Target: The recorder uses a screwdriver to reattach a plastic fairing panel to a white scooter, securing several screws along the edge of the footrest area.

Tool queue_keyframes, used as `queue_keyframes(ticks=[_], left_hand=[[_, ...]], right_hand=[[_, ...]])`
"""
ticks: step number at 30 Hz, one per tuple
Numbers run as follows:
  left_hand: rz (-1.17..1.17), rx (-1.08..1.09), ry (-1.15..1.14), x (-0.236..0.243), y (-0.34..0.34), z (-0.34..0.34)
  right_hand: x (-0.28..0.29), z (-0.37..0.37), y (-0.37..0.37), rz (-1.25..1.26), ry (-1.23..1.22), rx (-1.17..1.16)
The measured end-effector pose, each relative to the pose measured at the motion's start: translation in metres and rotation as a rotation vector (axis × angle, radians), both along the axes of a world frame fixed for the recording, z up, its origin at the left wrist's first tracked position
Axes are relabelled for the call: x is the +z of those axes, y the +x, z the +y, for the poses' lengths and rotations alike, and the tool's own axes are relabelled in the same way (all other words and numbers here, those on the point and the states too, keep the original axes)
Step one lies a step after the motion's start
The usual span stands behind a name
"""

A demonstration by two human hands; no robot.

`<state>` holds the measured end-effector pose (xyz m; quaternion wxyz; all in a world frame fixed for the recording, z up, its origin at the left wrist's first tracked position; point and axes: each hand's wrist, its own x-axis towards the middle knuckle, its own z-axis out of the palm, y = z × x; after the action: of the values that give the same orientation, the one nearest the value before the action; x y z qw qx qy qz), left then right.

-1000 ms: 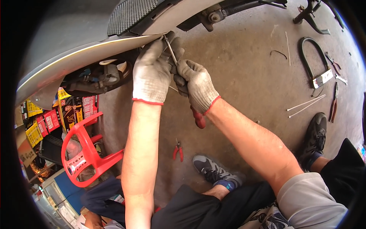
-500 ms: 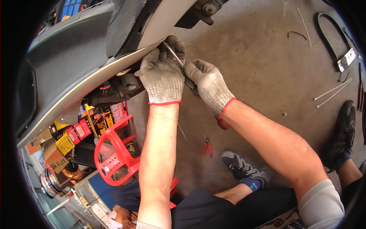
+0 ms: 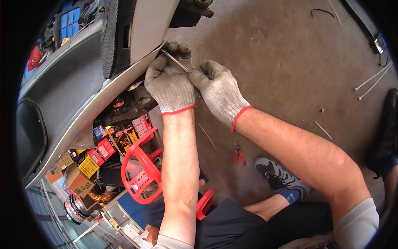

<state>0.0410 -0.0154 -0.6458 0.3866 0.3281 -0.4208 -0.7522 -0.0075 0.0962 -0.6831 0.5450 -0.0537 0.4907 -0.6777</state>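
Observation:
My right hand (image 3: 219,89), in a grey-white knit glove with a red cuff, is closed around a screwdriver. Its thin metal shaft (image 3: 177,62) slants up and left across my other palm; the glove hides the handle. Palm up, my left hand (image 3: 171,85) wears a matching glove. Its thumb and fingers curl beside the screwdriver's tip, against the lower edge of a light grey vehicle panel (image 3: 150,29). What those fingers pinch, if anything, is hidden. Exposed parts show in the dark gap under the panel, left of this hand.
Red-handled pliers (image 3: 239,157) and several cable ties (image 3: 369,83) lie on the concrete floor. A red plastic stool (image 3: 143,174) stands left of my forearm, with boxes (image 3: 89,166) behind it. A dark U-shaped lock (image 3: 365,25) lies far right. Another person's dark shoe (image 3: 385,128) is at the right edge.
The view has shifted, so the floor things and stool sit elsewhere in it. Both hands keep their place at the panel edge. The red handle end below my right wrist no longer shows.

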Motion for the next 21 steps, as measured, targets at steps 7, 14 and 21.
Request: queue_keyframes(ticks=[7, 14, 21], left_hand=[[-0.086, -0.098, -0.123, 0.001, 0.004, -0.004], [-0.101, -0.087, -0.083, 0.003, 0.005, -0.002], [-0.14, -0.157, -0.106, 0.012, 0.009, -0.004]], right_hand=[[0.003, 0.001, 0.0, 0.011, 0.015, 0.014], [0.004, 0.0, 0.002, -0.022, 0.019, 0.017], [0.012, -0.003, 0.011, 0.024, 0.054, -0.006]])
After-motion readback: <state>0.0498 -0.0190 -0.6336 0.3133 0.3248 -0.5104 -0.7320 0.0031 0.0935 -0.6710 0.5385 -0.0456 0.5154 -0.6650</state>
